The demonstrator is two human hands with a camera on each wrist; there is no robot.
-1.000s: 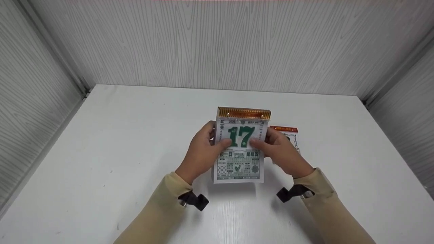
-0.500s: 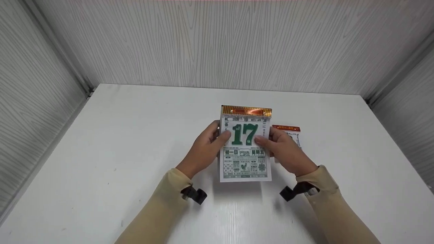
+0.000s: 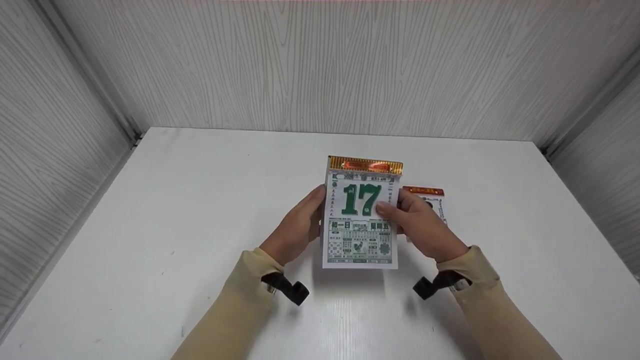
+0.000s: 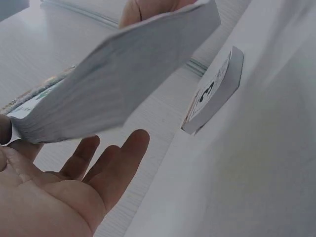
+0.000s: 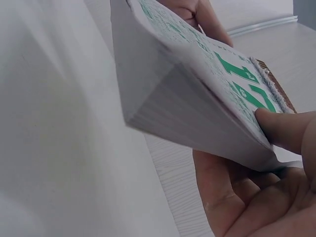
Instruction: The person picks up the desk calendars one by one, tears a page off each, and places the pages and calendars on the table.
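A thick tear-off calendar (image 3: pixel 360 227) with a gold and red header strip and a large green 17 is held up over the table, tilted toward the head camera. My right hand (image 3: pixel 427 227) grips its right side, thumb on the front page near the number and fingers behind. At the left side, my left hand (image 3: pixel 295 227) has its thumb along the edge of the page stack. In the left wrist view this thumb (image 4: pixel 4 129) meets the calendar's edge while the other fingers (image 4: pixel 116 170) stretch out underneath. The stacked page edges (image 5: pixel 197 123) face the right wrist camera.
A smaller tear-off calendar (image 3: pixel 425 191) with a red header lies on the white table (image 3: pixel 225 190) behind my right hand, partly hidden by it. Grey wood-grain panels (image 3: pixel 280 65) enclose the back and both sides.
The calendar has moved slightly right and its front has turned more squarely to the head camera. My left thumb has slid off the front page to the left edge.
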